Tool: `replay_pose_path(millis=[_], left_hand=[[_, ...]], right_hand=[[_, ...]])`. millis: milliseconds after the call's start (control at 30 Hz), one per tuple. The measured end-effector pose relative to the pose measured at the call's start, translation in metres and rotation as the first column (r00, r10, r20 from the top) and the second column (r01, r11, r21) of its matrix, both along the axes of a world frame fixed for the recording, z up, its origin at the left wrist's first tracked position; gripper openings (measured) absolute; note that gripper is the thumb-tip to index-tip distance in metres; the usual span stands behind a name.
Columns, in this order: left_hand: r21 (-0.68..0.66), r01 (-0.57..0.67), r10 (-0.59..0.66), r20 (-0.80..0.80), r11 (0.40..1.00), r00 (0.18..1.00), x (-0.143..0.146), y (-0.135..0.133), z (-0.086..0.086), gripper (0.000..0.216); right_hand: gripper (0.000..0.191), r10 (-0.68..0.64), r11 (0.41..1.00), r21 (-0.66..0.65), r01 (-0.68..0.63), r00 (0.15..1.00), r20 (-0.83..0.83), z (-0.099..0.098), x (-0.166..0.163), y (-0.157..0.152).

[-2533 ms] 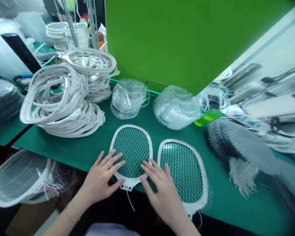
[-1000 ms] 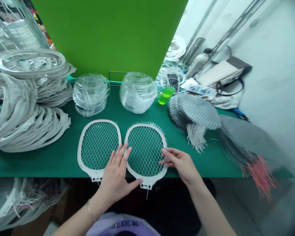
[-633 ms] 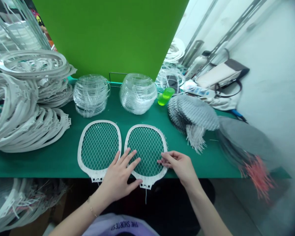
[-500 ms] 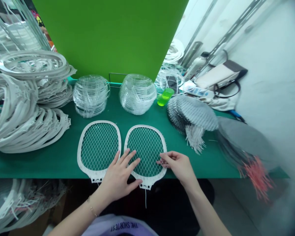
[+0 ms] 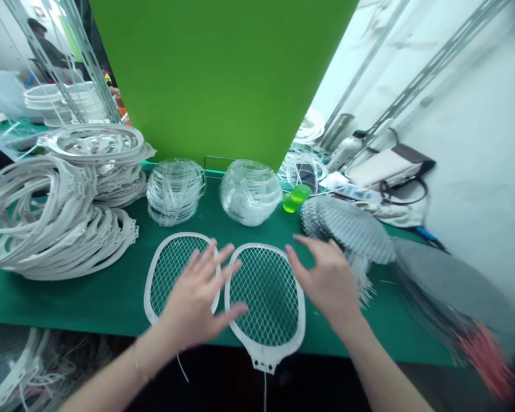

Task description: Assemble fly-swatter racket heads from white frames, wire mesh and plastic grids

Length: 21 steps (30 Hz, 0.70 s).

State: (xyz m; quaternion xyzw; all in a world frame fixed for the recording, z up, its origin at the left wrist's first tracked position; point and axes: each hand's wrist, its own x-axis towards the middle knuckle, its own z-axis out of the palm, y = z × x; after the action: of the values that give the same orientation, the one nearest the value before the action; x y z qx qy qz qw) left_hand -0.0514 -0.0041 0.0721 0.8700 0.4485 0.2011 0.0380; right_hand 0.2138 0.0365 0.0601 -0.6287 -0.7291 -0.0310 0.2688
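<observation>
Two white oval racket frames with mesh lie side by side near the front edge of the green table [image 5: 90,297]. My left hand [image 5: 197,297] hovers open, fingers spread, over the gap between the left frame [image 5: 171,266] and the right frame [image 5: 268,297]. My right hand [image 5: 326,277] is open too, raised beside the right frame's right rim, near a stack of grey mesh sheets [image 5: 347,226]. Neither hand holds anything. Both hands are slightly blurred.
Piles of empty white frames [image 5: 64,212] fill the left side. Two heaps of clear plastic rings [image 5: 175,189] [image 5: 249,191] stand behind the frames, before a green board [image 5: 223,74]. A green bottle [image 5: 297,198], a bag [image 5: 390,171] and darker mesh with red wires [image 5: 484,349] lie to the right.
Both hands have lifted off the right frame and moved forward with fingers spread. The right hand let go of the rim. The view has tilted up.
</observation>
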Motion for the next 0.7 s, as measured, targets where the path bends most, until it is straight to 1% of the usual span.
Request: replay_pose_path(millis=[33, 67, 100, 133, 167, 233, 300, 367, 433, 467, 500, 567, 633, 667, 700], left_hand=[[0.062, -0.084, 0.084, -0.001, 0.994, 0.996, -0.015, 0.022, 0.008, 0.055], [0.114, -0.181, 0.183, -0.012, 0.977, 0.983, -0.032, 0.045, 0.015, 0.05], [0.151, -0.263, 0.271, -0.034, 0.953, 0.962, -0.05, 0.068, 0.019, 0.05], [0.164, -0.309, 0.324, -0.073, 0.937, 0.943, -0.068, 0.089, 0.022, 0.051], [0.159, -0.329, 0.349, -0.118, 0.931, 0.93, -0.084, 0.107, 0.022, 0.05], [0.125, -0.308, 0.328, -0.205, 0.943, 0.922, -0.109, 0.131, 0.019, 0.043], [0.112, -0.274, 0.294, -0.25, 0.955, 0.923, -0.124, 0.142, 0.015, 0.037], [0.127, -0.242, 0.268, -0.267, 0.962, 0.926, -0.129, 0.145, 0.012, 0.035], [0.141, -0.196, 0.23, -0.287, 0.97, 0.93, -0.129, 0.149, 0.014, 0.034], [0.147, -0.172, 0.209, -0.296, 0.974, 0.932, -0.129, 0.15, 0.017, 0.034], [0.155, -0.151, 0.193, -0.302, 0.976, 0.934, -0.129, 0.152, 0.021, 0.036], [0.185, -0.133, 0.185, -0.298, 0.974, 0.936, -0.129, 0.15, 0.033, 0.041], [0.232, -0.147, 0.208, -0.269, 0.962, 0.94, -0.13, 0.137, 0.044, 0.046], [0.281, -0.146, 0.216, -0.237, 0.949, 0.947, -0.13, 0.126, 0.048, 0.047], [0.345, -0.131, 0.208, -0.196, 0.929, 0.958, -0.13, 0.111, 0.051, 0.047]], right_hand=[[0.043, 0.029, 0.999, 0.046, -0.03, 0.999, 0.023, 0.008, -0.005, 0.024], [0.046, 0.062, 0.996, 0.056, -0.066, 0.995, 0.075, 0.015, -0.009, 0.048], [0.048, 0.094, 0.995, 0.025, -0.099, 0.983, 0.158, 0.021, -0.012, 0.07], [0.045, 0.137, 0.991, -0.035, -0.132, 0.959, 0.25, 0.025, -0.013, 0.089], [0.04, 0.184, 0.982, -0.101, -0.159, 0.926, 0.328, 0.027, -0.013, 0.105], [0.03, 0.268, 0.959, -0.199, -0.201, 0.869, 0.416, 0.028, -0.009, 0.126], [0.027, 0.324, 0.943, -0.219, -0.251, 0.844, 0.427, 0.027, -0.001, 0.137], [0.025, 0.374, 0.925, -0.228, -0.304, 0.83, 0.414, 0.029, 0.005, 0.143], [0.025, 0.413, 0.908, -0.251, -0.336, 0.817, 0.401, 0.037, 0.008, 0.148], [0.027, 0.415, 0.907, -0.242, -0.344, 0.821, 0.392, 0.043, 0.009, 0.147], [0.029, 0.402, 0.915, -0.203, -0.349, 0.835, 0.376, 0.05, 0.009, 0.144], [0.035, 0.358, 0.932, -0.05, -0.36, 0.882, 0.307, 0.063, 0.009, 0.123], [0.038, 0.339, 0.925, 0.109, -0.364, 0.921, 0.193, 0.067, 0.011, 0.081], [0.037, 0.345, 0.92, 0.148, -0.362, 0.929, 0.134, 0.065, 0.014, 0.053], [0.037, 0.359, 0.918, 0.145, -0.368, 0.929, 0.086, 0.058, 0.018, 0.023]])
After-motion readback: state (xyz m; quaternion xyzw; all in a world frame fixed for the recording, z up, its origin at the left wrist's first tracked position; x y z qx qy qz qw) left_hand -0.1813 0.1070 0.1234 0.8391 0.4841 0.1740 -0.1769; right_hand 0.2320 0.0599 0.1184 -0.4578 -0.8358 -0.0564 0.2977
